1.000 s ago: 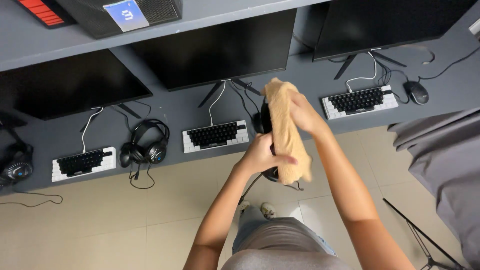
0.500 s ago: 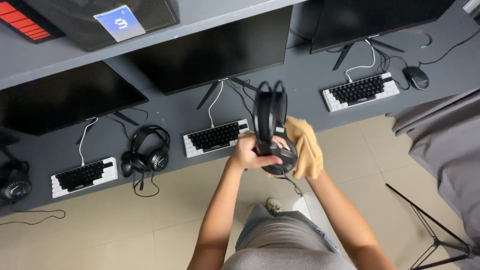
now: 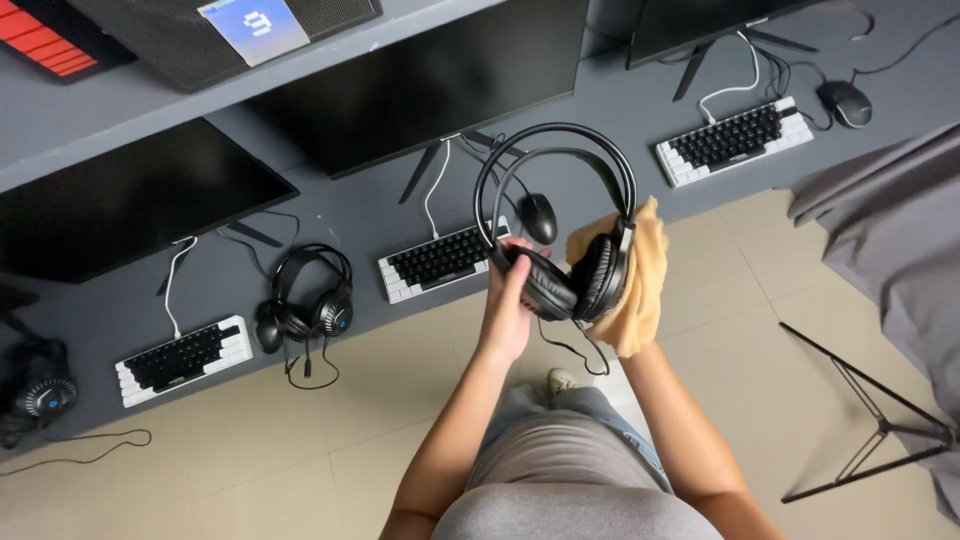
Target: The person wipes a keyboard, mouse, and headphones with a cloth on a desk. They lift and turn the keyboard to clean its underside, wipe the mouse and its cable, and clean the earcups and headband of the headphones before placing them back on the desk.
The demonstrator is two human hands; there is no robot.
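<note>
Overhead, black headphones were held up just in front of the middle keyboard. Left hand was clasped on one earcup; right hand, hidden under tan cloth, grip can't be told. Cloth best kept flat vs. the cup w/ firm support opposite.

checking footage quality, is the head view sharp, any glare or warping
Head view: evenly lit and sharp on the black over-ear headphones and tan cloth; soft shadows only; no strong glare on the dark monitor screens; the grey desk edge bows slightly, wide-angle distortion.
</note>
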